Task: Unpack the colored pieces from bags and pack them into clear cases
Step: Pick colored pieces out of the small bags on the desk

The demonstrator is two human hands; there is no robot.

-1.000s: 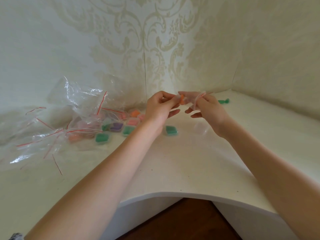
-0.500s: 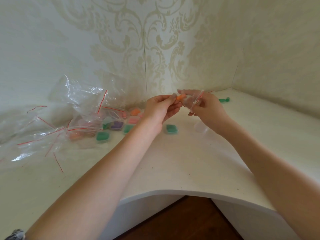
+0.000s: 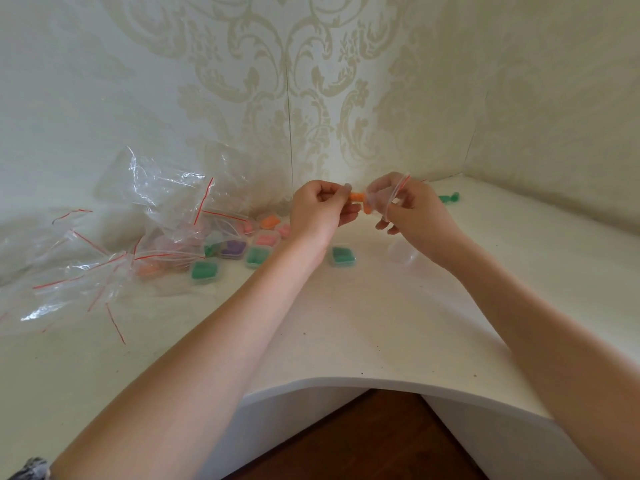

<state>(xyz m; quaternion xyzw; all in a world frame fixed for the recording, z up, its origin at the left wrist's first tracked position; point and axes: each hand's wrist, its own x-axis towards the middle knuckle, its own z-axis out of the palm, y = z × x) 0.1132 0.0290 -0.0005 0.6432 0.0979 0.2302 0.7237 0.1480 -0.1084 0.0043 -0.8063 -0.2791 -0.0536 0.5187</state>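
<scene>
Above the white corner counter (image 3: pixel 346 327), my left hand (image 3: pixel 320 211) pinches an orange piece (image 3: pixel 358 197) at its fingertips. My right hand (image 3: pixel 412 209) holds a small clear zip bag (image 3: pixel 388 199) with a red strip, right beside the piece. An empty clear case (image 3: pixel 403 252) lies on the counter below my right hand. Several filled clear cases, green (image 3: pixel 343 255), purple (image 3: pixel 233 249) and pink (image 3: pixel 266 239), lie to the left.
A heap of empty clear zip bags (image 3: pixel 114 258) with red strips covers the left of the counter. A green piece (image 3: pixel 450 198) lies at the far right by the wall. The counter's curved front edge (image 3: pixel 346 381) drops to a wooden floor.
The orange piece has come further out of the bag as my left hand draws it leftward. Both hands stay close together above the counter.
</scene>
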